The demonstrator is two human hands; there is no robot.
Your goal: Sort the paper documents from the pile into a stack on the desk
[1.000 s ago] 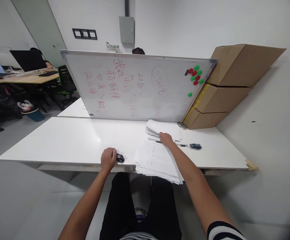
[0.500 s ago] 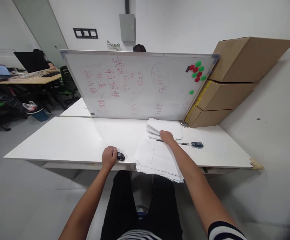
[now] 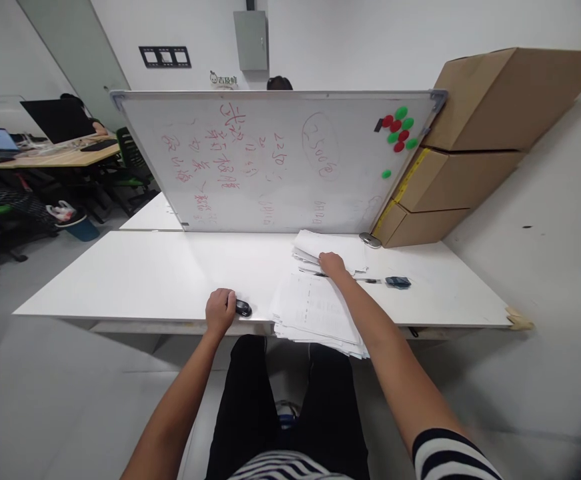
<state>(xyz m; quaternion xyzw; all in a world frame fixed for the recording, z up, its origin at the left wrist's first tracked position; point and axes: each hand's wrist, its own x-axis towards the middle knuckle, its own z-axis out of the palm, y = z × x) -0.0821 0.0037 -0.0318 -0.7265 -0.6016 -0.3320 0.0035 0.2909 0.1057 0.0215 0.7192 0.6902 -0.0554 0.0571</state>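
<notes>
My left hand (image 3: 219,309) rests near the front edge of the white table (image 3: 135,273), its fingers curled round a small black object (image 3: 243,308) whose end sticks out to the right. My right hand (image 3: 331,264) reaches across a near stack of printed papers (image 3: 310,310) that overhangs the table's front edge. Its fingers lie on the near edge of a second paper stack (image 3: 333,251) farther back, beside a black pen (image 3: 365,281). How far those fingers are closed is hidden.
A whiteboard (image 3: 275,163) with red writing and red and green magnets (image 3: 399,130) leans on the table's far side. Stacked cardboard boxes (image 3: 463,140) stand at the right against the wall. A small dark object (image 3: 398,282) lies by the pen. A desk with laptops (image 3: 30,150) is far left.
The view has shifted slightly down and closer. Both hands stay in about the same places on the table.
</notes>
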